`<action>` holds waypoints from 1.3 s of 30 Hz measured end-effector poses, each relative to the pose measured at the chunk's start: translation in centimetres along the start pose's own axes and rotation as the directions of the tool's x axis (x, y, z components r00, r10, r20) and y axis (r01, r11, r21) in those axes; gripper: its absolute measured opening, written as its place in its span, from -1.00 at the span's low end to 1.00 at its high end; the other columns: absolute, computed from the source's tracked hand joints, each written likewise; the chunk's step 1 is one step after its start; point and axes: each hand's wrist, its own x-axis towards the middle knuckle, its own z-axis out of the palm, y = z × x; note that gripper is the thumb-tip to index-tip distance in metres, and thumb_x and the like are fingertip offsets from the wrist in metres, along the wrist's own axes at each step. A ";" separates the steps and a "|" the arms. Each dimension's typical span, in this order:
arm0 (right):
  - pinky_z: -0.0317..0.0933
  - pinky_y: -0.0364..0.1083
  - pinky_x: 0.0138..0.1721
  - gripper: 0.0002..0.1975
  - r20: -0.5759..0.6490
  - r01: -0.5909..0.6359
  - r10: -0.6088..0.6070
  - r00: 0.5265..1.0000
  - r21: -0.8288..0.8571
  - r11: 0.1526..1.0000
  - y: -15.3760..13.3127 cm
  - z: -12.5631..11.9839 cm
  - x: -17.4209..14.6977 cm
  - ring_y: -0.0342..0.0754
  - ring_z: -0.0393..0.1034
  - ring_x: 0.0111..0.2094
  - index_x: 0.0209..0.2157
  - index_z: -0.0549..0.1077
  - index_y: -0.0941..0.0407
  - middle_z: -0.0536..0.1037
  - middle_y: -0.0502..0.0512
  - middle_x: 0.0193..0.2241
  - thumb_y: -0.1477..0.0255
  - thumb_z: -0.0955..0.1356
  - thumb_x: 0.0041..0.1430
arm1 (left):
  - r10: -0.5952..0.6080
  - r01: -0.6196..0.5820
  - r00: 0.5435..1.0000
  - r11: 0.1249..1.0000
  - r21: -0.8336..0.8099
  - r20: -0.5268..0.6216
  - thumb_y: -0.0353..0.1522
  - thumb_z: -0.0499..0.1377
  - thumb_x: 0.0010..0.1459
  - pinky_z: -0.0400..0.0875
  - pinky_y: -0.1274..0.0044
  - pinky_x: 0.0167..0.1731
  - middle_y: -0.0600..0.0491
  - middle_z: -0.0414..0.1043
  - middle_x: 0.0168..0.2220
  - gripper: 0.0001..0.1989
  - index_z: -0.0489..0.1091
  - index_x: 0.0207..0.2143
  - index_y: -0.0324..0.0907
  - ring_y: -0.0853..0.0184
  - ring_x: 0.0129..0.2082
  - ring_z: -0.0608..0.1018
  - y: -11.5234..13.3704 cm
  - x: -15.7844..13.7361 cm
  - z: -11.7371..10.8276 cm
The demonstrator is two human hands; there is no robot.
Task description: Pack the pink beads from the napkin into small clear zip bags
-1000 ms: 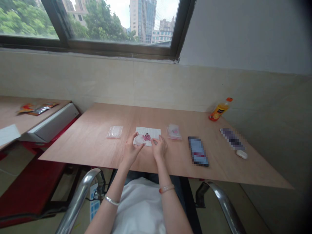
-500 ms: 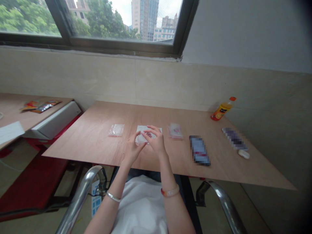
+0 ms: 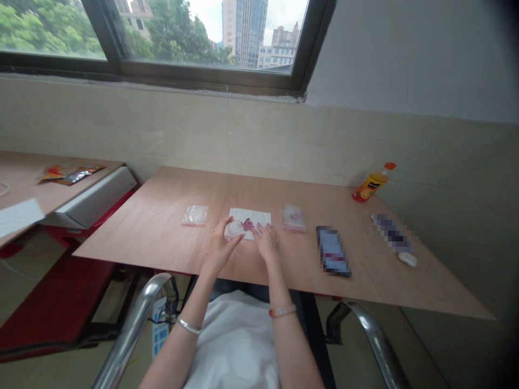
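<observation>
A white sheet (image 3: 261,215) lies on the wooden table with a small cluster of dark pink beads (image 3: 247,225) on it. My left hand (image 3: 219,246) is at the sheet's left edge, its thumb and fingers curved around a pale, see-through round thing (image 3: 234,229) with a faint pinkish outline; its exact kind is too small to make out. My right hand (image 3: 266,241) rests low at the sheet's right side, fingers apart and tips just right of the beads. Whether a fingertip touches a bead cannot be seen.
Clear plastic packets lie left (image 3: 195,215) and right (image 3: 293,218) of the sheet. Farther right are a phone (image 3: 333,252), a second blurred device (image 3: 391,232), a white case (image 3: 407,259) and an orange drink bottle (image 3: 372,183). Metal armrests (image 3: 141,308) flank me.
My right hand has drawn away from my left fingertips and come down to the sheet, uncovering the beads. My left hand has kept nearly the same pose. The view has shifted slightly.
</observation>
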 end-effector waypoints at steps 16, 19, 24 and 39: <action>-0.07 0.15 0.15 -0.78 -0.264 0.046 -0.023 0.964 0.081 0.996 1.2 3.4 -0.1 0.16 0.14 0.19 -0.26 0.60 0.10 0.43 0.24 0.09 0.37 0.30 0.20 | 0.010 -0.011 1.000 0.999 0.044 0.005 -0.33 0.31 0.01 0.36 0.28 0.04 -0.12 0.43 0.02 -0.49 0.30 0.03 -0.19 0.15 0.03 0.48 -0.1 0.0 -0.1; 0.08 0.08 0.07 -0.84 -0.346 0.021 0.062 0.936 0.233 0.972 1.6 2.8 0.2 0.13 0.32 0.04 -0.39 0.57 0.15 0.54 0.28 -0.09 0.40 0.35 0.12 | 0.021 -0.021 1.000 0.998 0.057 -0.001 -0.34 0.31 0.01 0.36 0.26 0.04 -0.12 0.44 0.02 -0.50 0.31 0.03 -0.17 0.14 0.03 0.48 -0.1 0.0 -0.1; 0.19 0.04 -0.02 -0.82 -0.476 0.051 0.254 0.842 0.540 0.840 1.2 0.9 1.2 0.10 0.42 -0.15 -0.47 0.48 0.17 0.57 0.27 -0.26 0.32 0.41 0.00 | 0.035 -0.036 0.999 0.997 0.070 0.012 -0.34 0.30 0.02 0.37 0.25 0.03 -0.10 0.45 0.01 -0.52 0.31 0.02 -0.16 0.13 0.03 0.49 0.4 -0.1 0.0; 0.15 0.05 0.15 -0.76 -0.235 0.384 -0.304 0.923 0.590 0.711 -4.1 -3.4 -0.6 0.03 0.31 0.11 -0.17 0.57 0.02 0.42 0.13 0.10 0.36 0.39 0.09 | 0.026 -0.026 0.999 1.000 0.001 0.036 -0.31 0.29 0.03 0.39 0.27 0.01 -0.13 0.44 0.01 -0.53 0.32 0.01 -0.19 0.13 0.01 0.49 0.8 0.1 0.0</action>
